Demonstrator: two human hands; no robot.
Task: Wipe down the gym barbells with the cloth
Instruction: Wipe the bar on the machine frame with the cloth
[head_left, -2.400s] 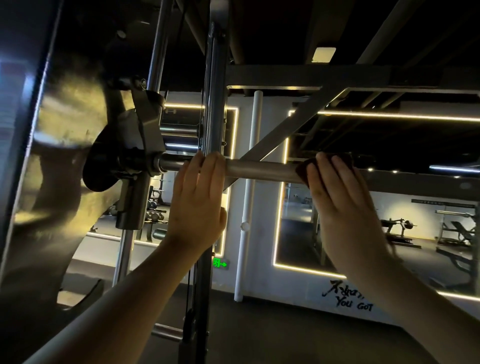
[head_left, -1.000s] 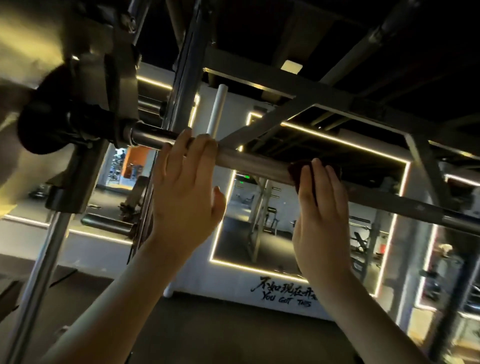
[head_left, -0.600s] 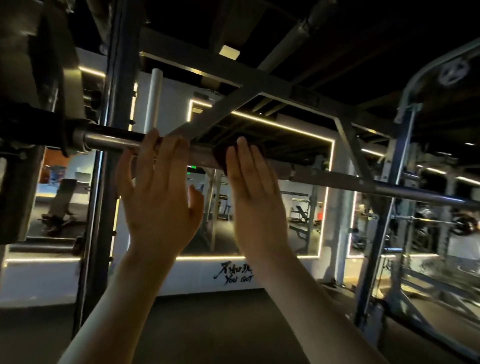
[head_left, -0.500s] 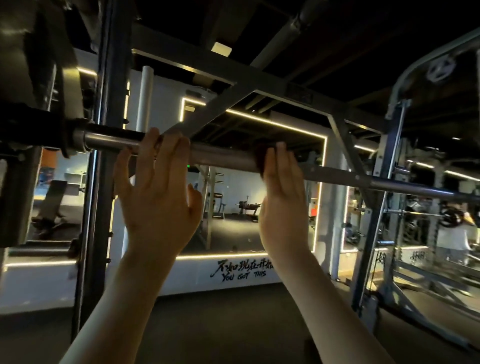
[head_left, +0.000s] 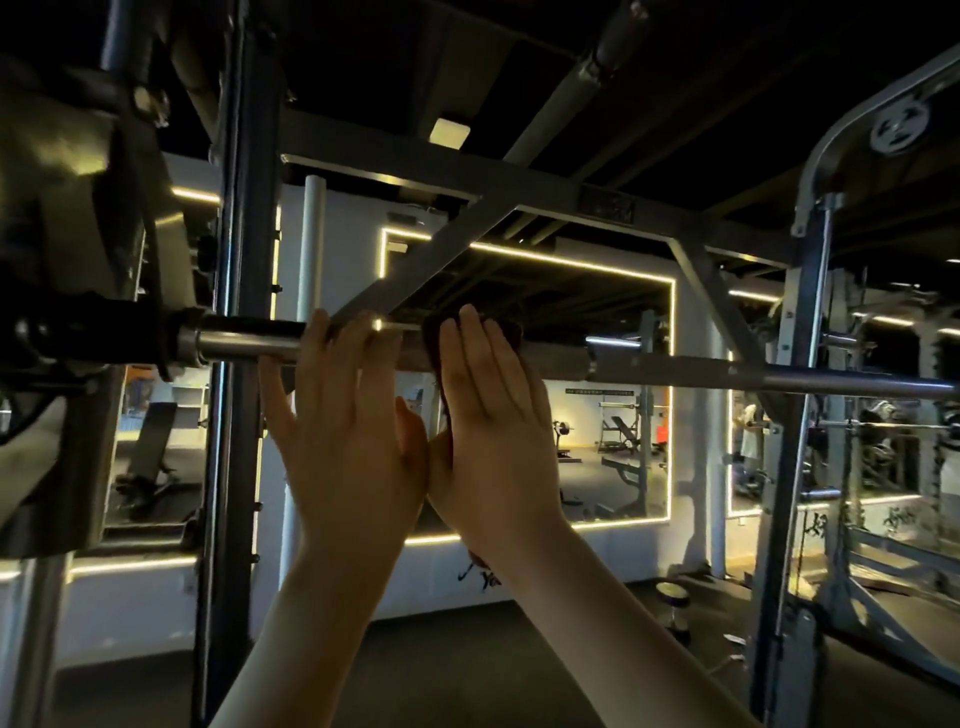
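A steel barbell (head_left: 779, 378) runs across the view at head height, held in a rack. My left hand (head_left: 348, 431) grips the bar near its left collar, fingers hooked over the top. Right beside it, my right hand (head_left: 493, 431) holds a dark cloth (head_left: 432, 340) wrapped against the bar, fingers laid over it. The thumbs of the two hands touch. Most of the cloth is hidden behind my right hand.
The dark rack upright (head_left: 244, 467) stands just left of my hands, with the bar's carriage and plate (head_left: 78, 270) beyond it. Another grey upright (head_left: 800, 493) stands at the right. A small dumbbell (head_left: 672, 605) sits on the floor before a lit mirror wall (head_left: 613, 415).
My right hand has slid the cloth left along the bar until it meets my left hand. My left hand keeps its grip in the same place on the bar.
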